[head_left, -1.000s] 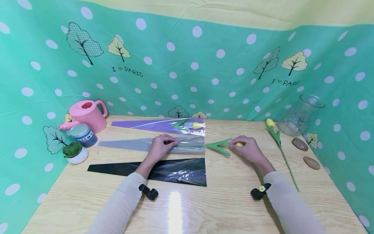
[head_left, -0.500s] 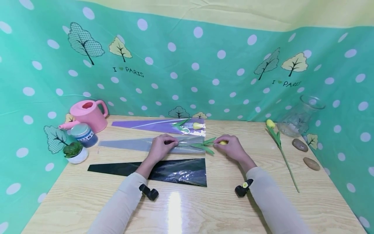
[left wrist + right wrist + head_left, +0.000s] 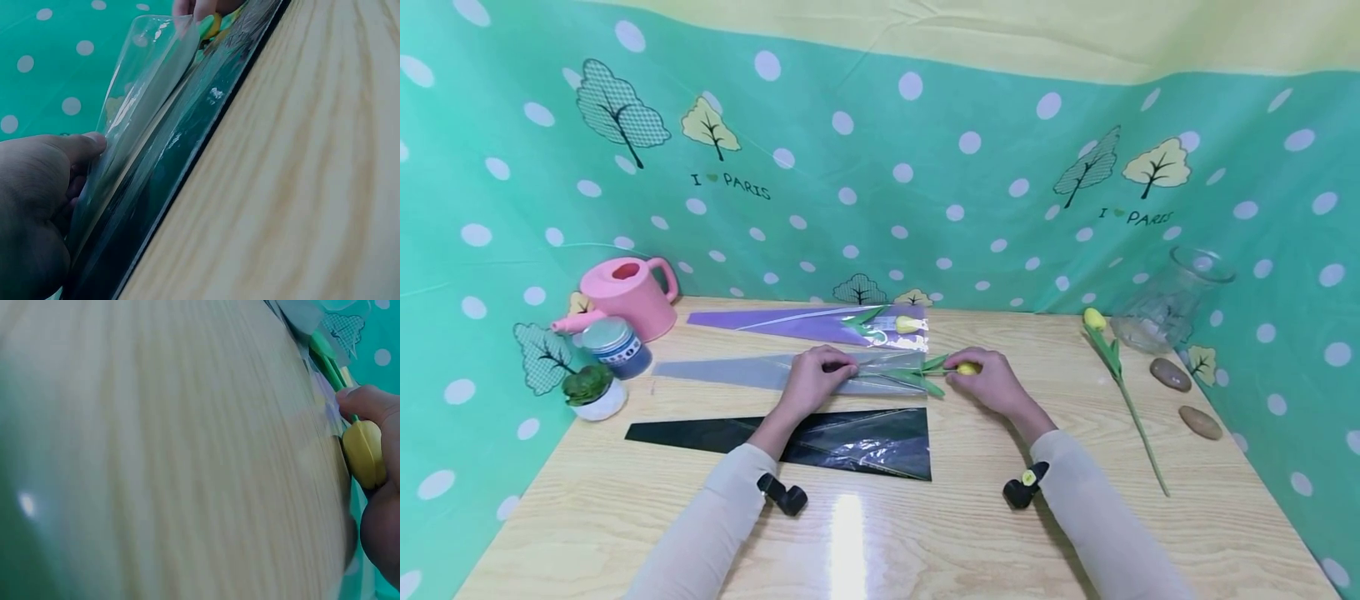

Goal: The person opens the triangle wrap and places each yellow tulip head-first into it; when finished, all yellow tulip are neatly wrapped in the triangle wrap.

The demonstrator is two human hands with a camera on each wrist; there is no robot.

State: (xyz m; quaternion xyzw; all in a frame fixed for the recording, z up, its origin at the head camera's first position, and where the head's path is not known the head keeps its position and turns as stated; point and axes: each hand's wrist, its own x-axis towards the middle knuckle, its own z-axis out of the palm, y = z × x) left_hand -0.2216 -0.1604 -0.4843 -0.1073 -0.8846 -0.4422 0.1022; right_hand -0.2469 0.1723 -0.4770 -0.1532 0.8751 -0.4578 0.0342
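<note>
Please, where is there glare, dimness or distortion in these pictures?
Head view: a bright streak of glare on the table, reflections on the black wrapper; left wrist view: the left hand looks dim, the clear wrapper shines; right wrist view: the table's edge bows, its grain looks soft.

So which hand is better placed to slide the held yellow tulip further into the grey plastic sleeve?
Probably the right hand: it pinches the tulip by its stem; the left hand holds the sleeve.

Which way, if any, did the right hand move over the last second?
Yes: the right hand moved left in the head view, away from the unmoved vase.
</note>
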